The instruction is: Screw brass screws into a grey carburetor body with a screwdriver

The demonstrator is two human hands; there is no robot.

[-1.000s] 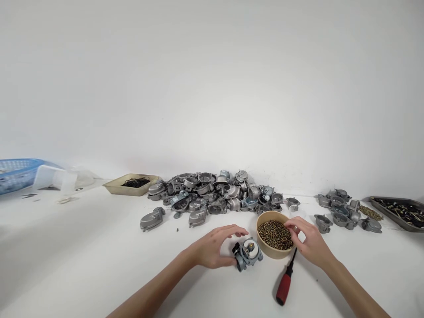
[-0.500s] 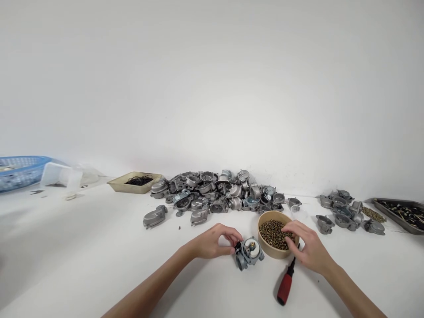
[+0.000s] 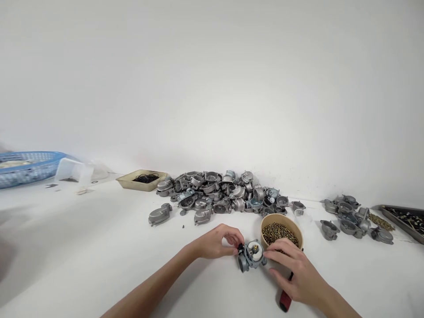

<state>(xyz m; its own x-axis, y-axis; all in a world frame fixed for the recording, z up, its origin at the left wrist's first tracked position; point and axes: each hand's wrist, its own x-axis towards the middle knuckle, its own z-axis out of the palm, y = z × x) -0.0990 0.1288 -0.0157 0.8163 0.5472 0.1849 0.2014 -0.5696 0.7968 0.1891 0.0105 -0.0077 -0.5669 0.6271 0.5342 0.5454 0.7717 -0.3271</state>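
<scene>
A grey metal carburetor body [image 3: 252, 256] with a white float and a small brass part sits on the white table. My left hand [image 3: 220, 241] pinches its black fitting at the left side. At the body's right edge is my right hand [image 3: 296, 271], fingers apart, fingertips close to the metal; nothing shows between them. Behind that hand stands a round tan tub [image 3: 301, 236] of small brass screws [image 3: 276, 232]. A screwdriver with a red handle [image 3: 285, 301] lies partly hidden under my right hand.
Grey metal castings [image 3: 212, 194] are heaped along the wall, with a smaller group [image 3: 347, 216] at the right. A beige tray [image 3: 127, 182] of black rings and a blue basket [image 3: 36, 170] stand left. A dark tray [image 3: 404, 223] lies far right.
My right hand has moved from over the screw tub, leftward and nearer, to the right edge of the carburetor body. It now covers part of the screwdriver. The view has shifted slightly.
</scene>
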